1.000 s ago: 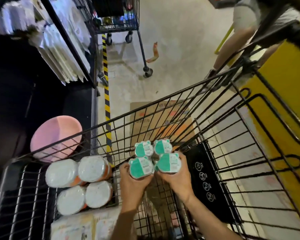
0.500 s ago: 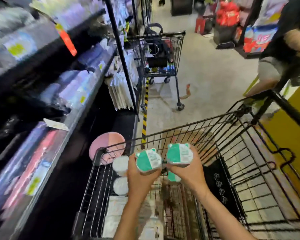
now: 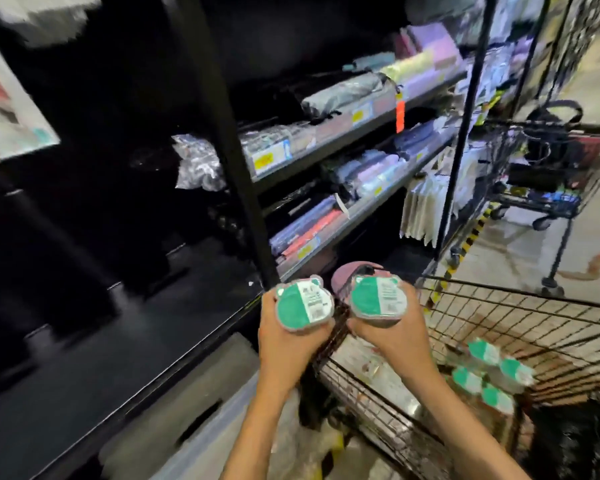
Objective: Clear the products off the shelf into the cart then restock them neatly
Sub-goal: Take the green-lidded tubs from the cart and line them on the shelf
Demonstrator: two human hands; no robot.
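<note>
The left hand (image 3: 284,336) has its grip closed on one round, clear plastic container with a green-and-white label (image 3: 305,304). The right hand (image 3: 394,336) grips a second (image 3: 378,297). Both are held between the black wire cart (image 3: 520,306) and the dark, bare shelf (image 3: 84,358) at left. Judged stage: restocking, early — four similar containers (image 3: 492,375) remain in the cart.

A person's left hand (image 3: 284,336) and right hand (image 3: 392,332) each hold a round pack with a green-and-white label, the left pack (image 3: 304,303) and right pack (image 3: 378,296) side by side above the black shelf (image 3: 125,348). More such packs (image 3: 489,372) lie in the wire cart (image 3: 520,317) at right.
</note>
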